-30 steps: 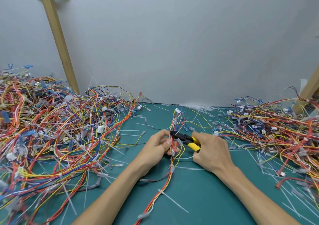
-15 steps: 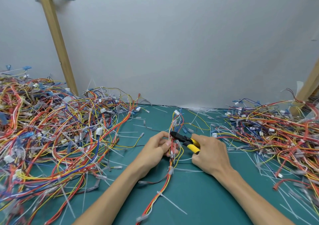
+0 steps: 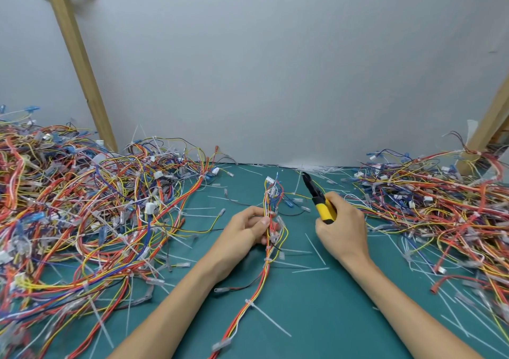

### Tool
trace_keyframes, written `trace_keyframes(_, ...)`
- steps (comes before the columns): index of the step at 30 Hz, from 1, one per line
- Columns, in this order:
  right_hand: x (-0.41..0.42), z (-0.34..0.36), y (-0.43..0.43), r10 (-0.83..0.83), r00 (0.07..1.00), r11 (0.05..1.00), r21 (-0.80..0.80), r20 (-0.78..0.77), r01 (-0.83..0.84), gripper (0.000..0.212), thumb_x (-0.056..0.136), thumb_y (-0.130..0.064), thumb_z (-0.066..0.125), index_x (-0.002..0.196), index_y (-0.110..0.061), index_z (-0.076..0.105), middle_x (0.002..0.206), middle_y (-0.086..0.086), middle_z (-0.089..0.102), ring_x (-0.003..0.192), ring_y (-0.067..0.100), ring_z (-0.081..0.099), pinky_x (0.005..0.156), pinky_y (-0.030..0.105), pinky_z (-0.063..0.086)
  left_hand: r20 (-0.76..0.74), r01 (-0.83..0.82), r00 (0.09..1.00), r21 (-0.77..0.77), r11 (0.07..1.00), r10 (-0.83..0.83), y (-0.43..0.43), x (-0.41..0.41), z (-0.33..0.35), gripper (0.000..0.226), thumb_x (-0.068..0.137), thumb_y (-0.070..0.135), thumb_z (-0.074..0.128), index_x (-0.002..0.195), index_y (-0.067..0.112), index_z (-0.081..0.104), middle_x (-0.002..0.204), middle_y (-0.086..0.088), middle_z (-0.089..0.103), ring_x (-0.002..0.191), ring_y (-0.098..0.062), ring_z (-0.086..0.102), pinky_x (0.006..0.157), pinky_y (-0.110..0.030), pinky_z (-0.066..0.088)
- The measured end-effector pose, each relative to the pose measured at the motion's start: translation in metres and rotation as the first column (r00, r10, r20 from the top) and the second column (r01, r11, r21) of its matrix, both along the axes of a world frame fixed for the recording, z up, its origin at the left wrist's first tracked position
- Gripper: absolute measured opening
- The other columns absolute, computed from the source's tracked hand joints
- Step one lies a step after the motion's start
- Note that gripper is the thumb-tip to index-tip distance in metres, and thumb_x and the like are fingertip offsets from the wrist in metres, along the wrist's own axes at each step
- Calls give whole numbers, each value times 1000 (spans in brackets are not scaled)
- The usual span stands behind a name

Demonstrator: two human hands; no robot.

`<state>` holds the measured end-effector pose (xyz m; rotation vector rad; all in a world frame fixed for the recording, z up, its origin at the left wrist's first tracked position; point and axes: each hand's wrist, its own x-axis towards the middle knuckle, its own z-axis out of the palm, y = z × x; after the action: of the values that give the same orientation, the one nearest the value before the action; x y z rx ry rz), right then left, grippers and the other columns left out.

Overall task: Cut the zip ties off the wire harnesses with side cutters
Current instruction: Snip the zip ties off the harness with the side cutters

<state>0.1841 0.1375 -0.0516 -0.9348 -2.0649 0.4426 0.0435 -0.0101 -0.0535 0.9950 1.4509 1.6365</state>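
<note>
Our left hand (image 3: 245, 227) pinches the wire harness (image 3: 265, 269) mid-length between thumb and fingers. Right of the harness, our right hand (image 3: 343, 230) curls round the yellow handles of the side cutters (image 3: 321, 201), tip raised clear. A zip tie (image 3: 250, 302) sits lower on the harness; we should hook only its strap with the blade tips, sparing the insulation.

Bright, even light; soft, bowed edges.

Left hand (image 3: 243, 230) pinches harness (image 3: 272, 194); right hand (image 3: 343, 233) grips cutters (image 3: 325, 209).
</note>
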Motion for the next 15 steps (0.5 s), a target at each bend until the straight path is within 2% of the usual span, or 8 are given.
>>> trace_keyframes(2,1,1,-1,10,1000,1000,-8,-16,-10,35,68,-3,66,81,-33,50,60,-12,49,63,24,44,51,21,28,6,4,1000,6,1000,-5,0,0,0,17,102,1,42,109,-6,55,85,-9,67,63,-12,56,60,-19,43)
trace_keyframes(5,1,3,-3,24,999,1000,-14,-32,-25,39,67,-3,66,83,-35,51,63,-15,50,62,16,44,52,21,27,16,11,1000,10,1000,-11,1,-1,0,16,101,1,42,108,-4,55,84,-6,68,63,-12,57,60,-19,44)
trace_keyframes(9,0,3,-2,40,999,999,-4,-28,-40,34,67,-2,66,89,-28,59,67,-12,51,68,24,45,56,28,28,8,7,1000,3,1000,-7,1,-2,0,17,102,0,41,105,2,57,83,-4,69,64,-11,59,60,-17,45)
trace_keyframes(15,1,3,-2,47,998,999,-9,-52,-47,37,71,-2,66,85,-32,51,64,-16,47,69,25,43,54,20,28,20,19,1000,7,1000,-19,2,-5,-3,20,102,-3,37,104,1,56,80,3,70,61,-7,59,60,-16,44)
